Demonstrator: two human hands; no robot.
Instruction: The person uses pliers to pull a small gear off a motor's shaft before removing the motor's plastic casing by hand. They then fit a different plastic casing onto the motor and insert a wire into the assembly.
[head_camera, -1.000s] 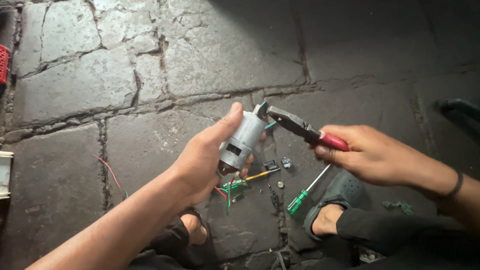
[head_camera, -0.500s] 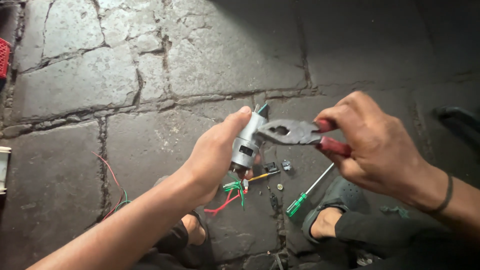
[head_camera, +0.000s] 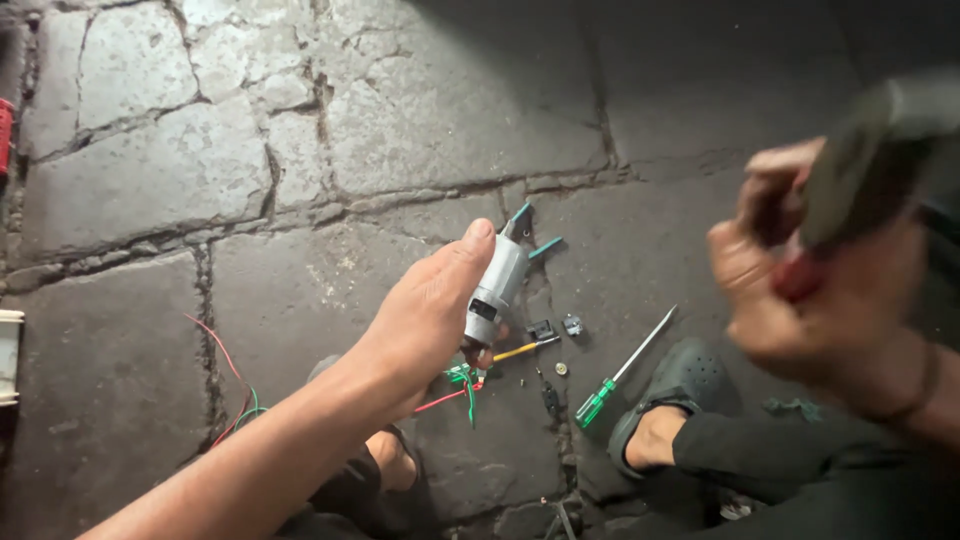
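My left hand (head_camera: 432, 318) grips a small grey cylindrical electric motor (head_camera: 496, 287), held tilted above the stone floor, thumb along its top. Red and green wires (head_camera: 462, 384) trail from its lower end. My right hand (head_camera: 820, 290) is raised at the right, strongly blurred, closed on the red-handled pliers (head_camera: 868, 165), well clear of the motor. A pair of teal-handled tweezers or cutters (head_camera: 530, 236) lies on the floor just behind the motor.
On the cracked stone floor (head_camera: 420, 110) lie a green-handled screwdriver (head_camera: 622, 370), a yellow-handled tool (head_camera: 520, 351), small black parts (head_camera: 556, 328) and loose red and green wires (head_camera: 228, 385). My feet in dark clogs (head_camera: 680, 390) rest close by.
My right hand has pulled the pliers away from the motor's tip and swung them up and to the right. My left hand still holds the motor in about the same spot.
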